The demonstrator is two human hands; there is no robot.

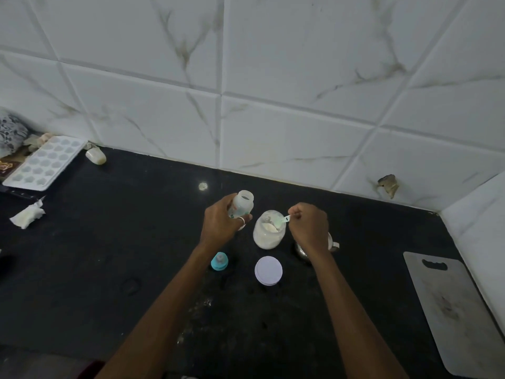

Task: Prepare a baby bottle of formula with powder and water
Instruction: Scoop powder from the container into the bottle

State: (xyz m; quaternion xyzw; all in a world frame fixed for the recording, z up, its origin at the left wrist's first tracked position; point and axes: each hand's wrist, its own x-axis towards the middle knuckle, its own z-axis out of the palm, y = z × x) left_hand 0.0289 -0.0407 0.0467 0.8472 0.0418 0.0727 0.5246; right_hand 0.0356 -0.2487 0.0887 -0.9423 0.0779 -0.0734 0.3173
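We're over a black tabletop (136, 242) w/ white marbled wall tiles (273, 77) behind. Biggest loose item: a grey cutting board (451, 310) flat at far right, handle slot toward the wall. Far left, a white ice tray (43, 162), cells look empty, propped on clutter we can't identify. Near it a crumpled white tissue (27, 217) and a small cream object (96, 156) by the wall, too blurred to name.

Center: the powder jar (269, 229), clear, lid off, upright, abt half full of pale powder, some clinging to the inside walls. Its round lilac lid (268, 270) lies flat on the tabletop, nearer us than the jar, apart from it. A steel cup (332, 243) stands just right of the jar, mostly hidden behind our right wrist; contents can't be seen.

The baby bottle (241, 205) is in our left hand (221, 222), grip wrapped round its lower body, neck open and tilted twd the jar. Bottle sits just left of the jar, raised off the tabletop; inside looks empty, though hard to tell. Its teal nipple cap (219, 261) stands on the tabletop below that hand, left of the lid.

Our right hand (308, 227) has its grip pinched on the end of a small pale-green scoop (281, 220); handle at fingertips, bowl end dipped into the jar mouth, touching powder.
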